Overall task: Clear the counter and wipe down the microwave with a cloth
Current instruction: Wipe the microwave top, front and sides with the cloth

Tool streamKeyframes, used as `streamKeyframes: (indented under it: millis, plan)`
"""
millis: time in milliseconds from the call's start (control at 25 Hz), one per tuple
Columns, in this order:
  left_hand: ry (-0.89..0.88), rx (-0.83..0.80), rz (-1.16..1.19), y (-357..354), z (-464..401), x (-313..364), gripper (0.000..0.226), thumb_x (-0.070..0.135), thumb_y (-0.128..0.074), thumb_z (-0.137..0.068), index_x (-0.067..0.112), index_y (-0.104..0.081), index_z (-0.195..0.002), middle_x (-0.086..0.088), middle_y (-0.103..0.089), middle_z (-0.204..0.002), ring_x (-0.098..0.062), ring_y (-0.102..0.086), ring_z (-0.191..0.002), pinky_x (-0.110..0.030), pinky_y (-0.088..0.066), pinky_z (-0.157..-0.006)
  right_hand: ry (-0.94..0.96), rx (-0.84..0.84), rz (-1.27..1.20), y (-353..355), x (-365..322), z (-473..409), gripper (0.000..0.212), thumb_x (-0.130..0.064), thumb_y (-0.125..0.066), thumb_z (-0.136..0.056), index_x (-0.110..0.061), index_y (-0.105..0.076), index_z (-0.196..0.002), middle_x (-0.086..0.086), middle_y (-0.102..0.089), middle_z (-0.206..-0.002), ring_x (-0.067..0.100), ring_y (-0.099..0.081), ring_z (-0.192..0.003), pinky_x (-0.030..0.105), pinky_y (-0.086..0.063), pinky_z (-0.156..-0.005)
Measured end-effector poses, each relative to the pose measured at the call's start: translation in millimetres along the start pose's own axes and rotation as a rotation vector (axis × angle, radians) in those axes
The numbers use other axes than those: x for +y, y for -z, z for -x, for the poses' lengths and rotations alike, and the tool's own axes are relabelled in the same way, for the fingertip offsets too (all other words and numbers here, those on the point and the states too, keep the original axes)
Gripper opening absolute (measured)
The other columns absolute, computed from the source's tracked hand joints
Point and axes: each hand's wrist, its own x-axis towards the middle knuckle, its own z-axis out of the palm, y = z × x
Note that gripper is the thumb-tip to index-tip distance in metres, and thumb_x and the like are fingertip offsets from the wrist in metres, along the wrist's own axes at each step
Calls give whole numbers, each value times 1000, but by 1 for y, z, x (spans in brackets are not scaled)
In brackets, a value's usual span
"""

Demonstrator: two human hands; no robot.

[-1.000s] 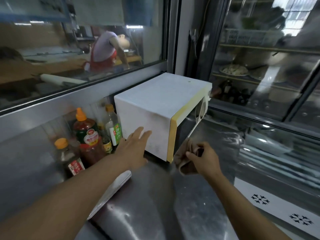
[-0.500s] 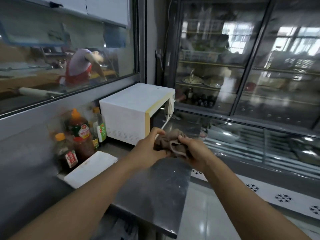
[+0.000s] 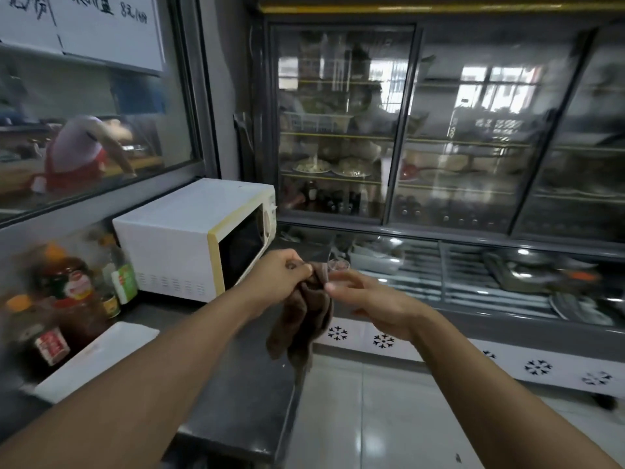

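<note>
A white microwave (image 3: 176,238) with a yellowed front frame stands on the dark counter (image 3: 236,394) against the window wall. In front of its door, my left hand (image 3: 280,275) grips the top of a brown cloth (image 3: 301,319), which hangs down over the counter's edge. My right hand (image 3: 365,299) is just right of the cloth, its fingertips pinching the cloth's upper corner. Both hands are off the microwave.
Several sauce bottles (image 3: 74,299) stand left of the microwave, with a white cutting board (image 3: 98,360) in front of them. A glass-door fridge (image 3: 439,130) and a display chiller (image 3: 473,279) fill the right side. Tiled floor (image 3: 389,418) lies beyond the counter's end.
My left hand left the microwave's side and joined the right on the cloth. The bunched cloth now hangs open from my left hand, and I have stepped back from the microwave.
</note>
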Motion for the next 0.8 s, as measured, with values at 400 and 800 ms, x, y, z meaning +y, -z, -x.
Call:
streamKeyframes:
  millis: [400,800]
  plan:
    - [144,-212,34,-112,-74,75,24,19,-82,-69,11,-66,-84,4,-68,-68,-8,-65,-60,-15,-48,-49,158,231,-70,179,54,-5,10,-13,-55,-93,-4,-58,-96,8,-62,-87,22,-59,-85,40,-47,-80]
    - [387,-139,497,-216,-135,88,19,14,-58,-90,9,-65,-107,-10,-71,-102,-23,-67,-96,-33,-49,-87,125,442,-20,296,97,-23,24,-29,-43,-99,-17,-64,-98,-3,-70,-77,8,-65,-69,23,-53,-59]
